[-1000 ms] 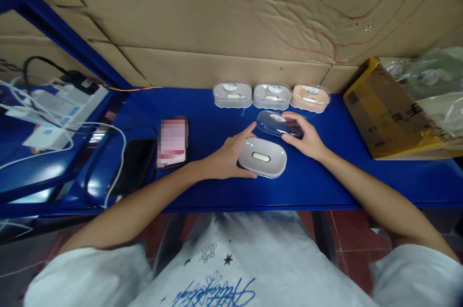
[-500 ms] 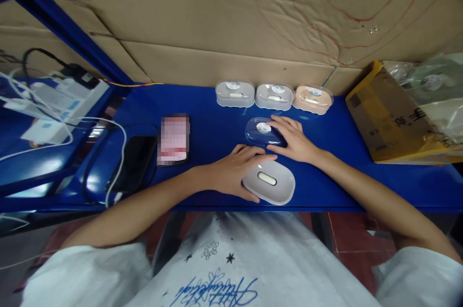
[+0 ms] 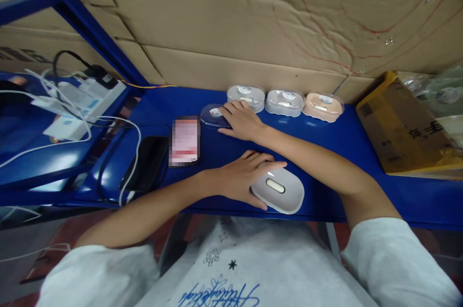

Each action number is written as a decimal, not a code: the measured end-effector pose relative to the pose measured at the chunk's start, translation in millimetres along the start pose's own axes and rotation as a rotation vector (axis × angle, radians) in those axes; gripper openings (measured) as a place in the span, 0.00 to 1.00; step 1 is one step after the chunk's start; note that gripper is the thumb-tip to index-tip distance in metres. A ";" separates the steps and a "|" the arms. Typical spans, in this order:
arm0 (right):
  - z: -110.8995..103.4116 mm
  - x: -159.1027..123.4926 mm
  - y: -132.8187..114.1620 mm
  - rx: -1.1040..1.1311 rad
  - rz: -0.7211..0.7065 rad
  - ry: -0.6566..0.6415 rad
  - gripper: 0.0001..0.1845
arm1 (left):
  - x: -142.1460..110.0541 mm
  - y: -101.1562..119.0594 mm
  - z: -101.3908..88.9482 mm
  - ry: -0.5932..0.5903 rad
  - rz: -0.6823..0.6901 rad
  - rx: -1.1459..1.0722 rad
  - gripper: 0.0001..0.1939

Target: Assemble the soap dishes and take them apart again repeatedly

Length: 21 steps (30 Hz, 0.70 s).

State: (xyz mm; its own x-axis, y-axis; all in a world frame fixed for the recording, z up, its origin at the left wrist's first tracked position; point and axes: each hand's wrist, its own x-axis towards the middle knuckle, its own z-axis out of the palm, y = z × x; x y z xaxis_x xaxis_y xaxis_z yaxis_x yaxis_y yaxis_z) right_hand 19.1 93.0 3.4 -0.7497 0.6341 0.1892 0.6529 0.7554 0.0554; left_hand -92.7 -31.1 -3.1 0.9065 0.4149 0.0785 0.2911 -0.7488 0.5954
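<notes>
My left hand [image 3: 242, 179] curves round the left side of a grey oval soap dish [image 3: 292, 192] near the front edge of the blue table. The dish has no lid on, and a white oblong piece shows in its middle. Farther back, my right hand [image 3: 243, 121] grips the right end of a clear oval lid [image 3: 208, 117] with a round white sticker. This lid is just beyond the phone; whether it touches the table I cannot tell. My right forearm passes behind the dish.
Two grey lidded soap dishes [image 3: 256, 103] [image 3: 284, 109] and a peach one [image 3: 323, 110] line the cardboard wall. A phone [image 3: 184, 140] and a dark device [image 3: 146, 162] lie left. Beyond are a power strip [image 3: 72, 114] and white cables. A taped carton [image 3: 405, 128] stands right.
My right hand has carried the clear lid leftward, from behind the grey dish to beside the phone. My left hand stays on the dish. The camera view has shifted slightly.
</notes>
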 end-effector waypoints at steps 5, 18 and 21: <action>6.8 27.2 -5.6 -0.025 -0.005 0.026 0.35 | -1.1 -1.0 0.0 0.014 0.009 -0.023 0.60; 8.9 9.4 55.9 0.050 0.029 0.067 0.30 | -1.9 -0.5 -2.1 0.010 -0.004 -0.033 0.61; 7.7 -0.6 59.7 0.044 0.024 0.057 0.28 | -1.5 -0.6 -2.4 0.004 -0.002 -0.030 0.61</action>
State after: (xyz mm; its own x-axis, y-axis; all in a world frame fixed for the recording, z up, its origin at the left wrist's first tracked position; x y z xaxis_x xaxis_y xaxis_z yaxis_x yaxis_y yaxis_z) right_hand 57.7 139.0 -1.0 -0.7257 0.6427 0.2455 0.6643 0.7474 0.0069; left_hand -95.0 -30.0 -1.6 0.9046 0.4186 0.0804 0.2836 -0.7320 0.6195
